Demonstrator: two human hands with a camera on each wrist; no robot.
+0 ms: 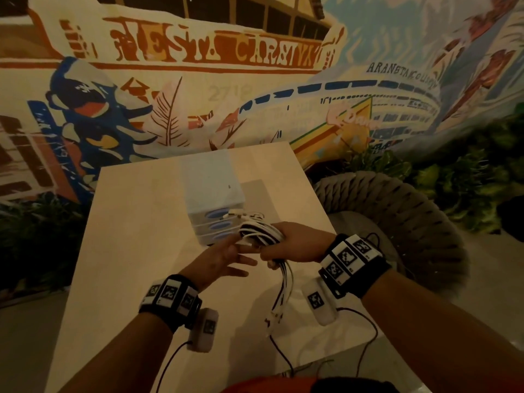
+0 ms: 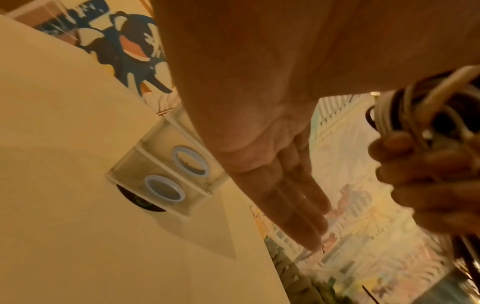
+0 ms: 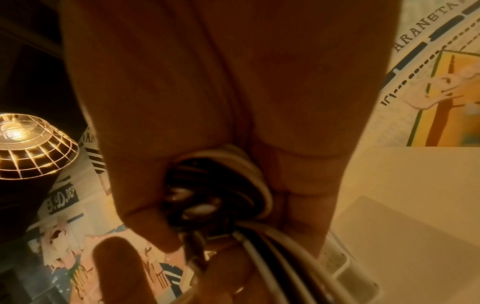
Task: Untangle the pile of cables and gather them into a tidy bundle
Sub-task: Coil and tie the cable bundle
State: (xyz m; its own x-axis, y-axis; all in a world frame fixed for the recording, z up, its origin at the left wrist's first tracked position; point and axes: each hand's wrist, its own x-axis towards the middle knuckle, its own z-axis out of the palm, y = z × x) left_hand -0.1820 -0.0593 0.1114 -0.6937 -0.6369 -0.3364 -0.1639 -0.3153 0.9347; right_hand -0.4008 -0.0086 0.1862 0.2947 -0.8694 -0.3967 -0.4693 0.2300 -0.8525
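Observation:
A bundle of black and white cables [image 1: 259, 232] is gathered in my right hand [image 1: 286, 245], whose fingers curl round it above the table. Its loose ends [image 1: 279, 296] hang down from the fist towards the tabletop. In the right wrist view the cables [image 3: 221, 185] pass through the closed fist, and in the left wrist view the bundle [image 2: 426, 115] shows at the right edge. My left hand [image 1: 226, 256] is beside the bundle with straight fingers [image 2: 298, 205], its fingertips close to or touching the coils, holding nothing.
A pale wooden table [image 1: 136, 251] carries a small white drawer unit [image 1: 212, 194] with blue oval handles, just behind the hands. A woven rope chair [image 1: 397, 211] stands to the right. A painted mural wall lies beyond. Thin black wrist-camera wires [image 1: 283, 358] trail near the table's front edge.

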